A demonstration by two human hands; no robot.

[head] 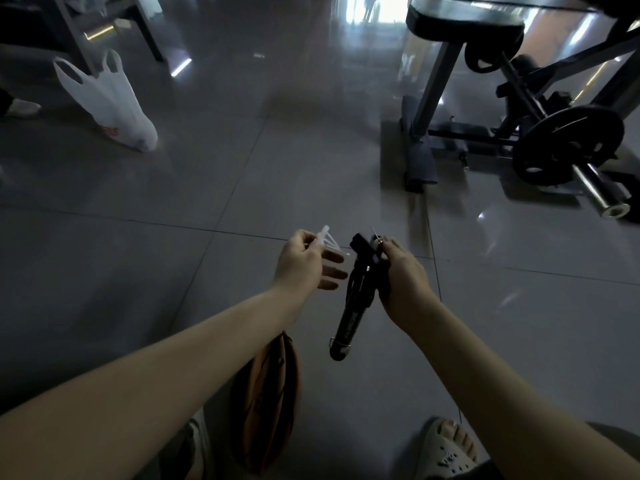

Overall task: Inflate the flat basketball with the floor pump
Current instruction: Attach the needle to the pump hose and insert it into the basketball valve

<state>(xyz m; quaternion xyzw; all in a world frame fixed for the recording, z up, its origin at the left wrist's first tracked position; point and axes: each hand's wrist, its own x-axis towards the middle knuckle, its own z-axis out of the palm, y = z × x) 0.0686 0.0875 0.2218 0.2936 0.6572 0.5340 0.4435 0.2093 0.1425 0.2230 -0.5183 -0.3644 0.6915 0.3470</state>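
Observation:
My right hand (403,278) grips the upper end of a black pump (356,299), which hangs tilted above the floor; a thin needle (375,233) sticks up near my fingertips. My left hand (304,261) pinches a small white plastic piece (329,240) between thumb and forefinger, the other fingers stretched toward the pump. The flat orange-brown basketball (266,403) lies folded low in view, under my left forearm and between my legs.
A white plastic bag (107,98) lies on the grey tiled floor at the left. A weight bench (464,26) and a barbell with a black plate (568,147) stand at the right. My sandalled foot (450,448) is at the bottom right.

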